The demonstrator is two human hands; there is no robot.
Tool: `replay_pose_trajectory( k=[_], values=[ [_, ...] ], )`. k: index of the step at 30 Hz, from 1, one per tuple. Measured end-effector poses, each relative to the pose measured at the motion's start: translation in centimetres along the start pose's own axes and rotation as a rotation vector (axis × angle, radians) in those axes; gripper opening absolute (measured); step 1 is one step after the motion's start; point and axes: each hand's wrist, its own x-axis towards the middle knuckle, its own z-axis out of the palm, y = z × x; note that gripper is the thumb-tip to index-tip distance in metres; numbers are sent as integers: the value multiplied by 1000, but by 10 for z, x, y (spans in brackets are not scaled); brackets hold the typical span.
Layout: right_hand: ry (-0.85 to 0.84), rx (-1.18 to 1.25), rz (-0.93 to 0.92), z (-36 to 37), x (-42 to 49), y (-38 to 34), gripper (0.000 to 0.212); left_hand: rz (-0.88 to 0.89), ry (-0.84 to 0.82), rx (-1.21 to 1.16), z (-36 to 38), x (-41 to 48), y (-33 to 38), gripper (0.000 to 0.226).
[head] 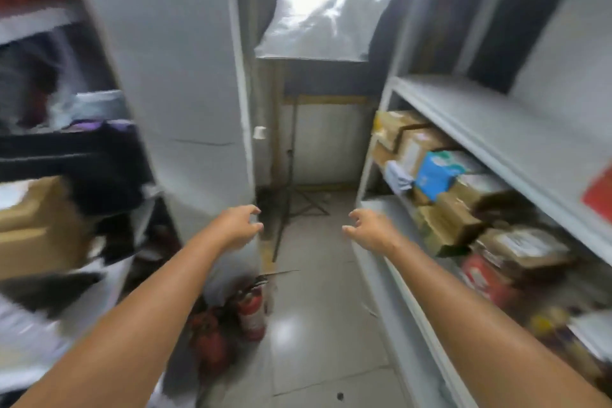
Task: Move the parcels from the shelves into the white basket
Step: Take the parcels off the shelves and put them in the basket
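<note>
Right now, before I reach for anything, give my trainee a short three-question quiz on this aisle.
1. True or false: the left hand and the right hand each grip a parcel.
2. Multiple choice: the blue packet lies A) on the right shelving, B) on the left shelving, C) on a trolley.
3. Fill in: the red cylinder standing on the floor is a fire ____.

Key: 1 false, both hands are empty with fingers loosely curled; 2 A; 3 extinguisher.
</note>
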Motion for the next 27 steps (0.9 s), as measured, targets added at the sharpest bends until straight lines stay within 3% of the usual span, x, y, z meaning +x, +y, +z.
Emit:
replay_pose_trajectory(
  k=[9, 14, 17, 23, 27],
  values=[
    [254, 191, 490, -30, -104, 125, 52, 487, -183, 23, 63, 67, 166, 36],
    [382, 275, 707, -32, -197, 194, 31, 697, -258, 115, 118, 25, 260, 41],
    [475, 353, 813, -24, -250, 233, 37, 816, -320, 137, 157, -17, 299, 41],
    [565, 435, 955, 9, -323, 310, 45, 953, -481, 168, 254, -87, 354, 42],
    [589, 493, 1046, 31, -341, 360, 46, 928, -610, 124, 325, -106, 382, 44]
  ],
)
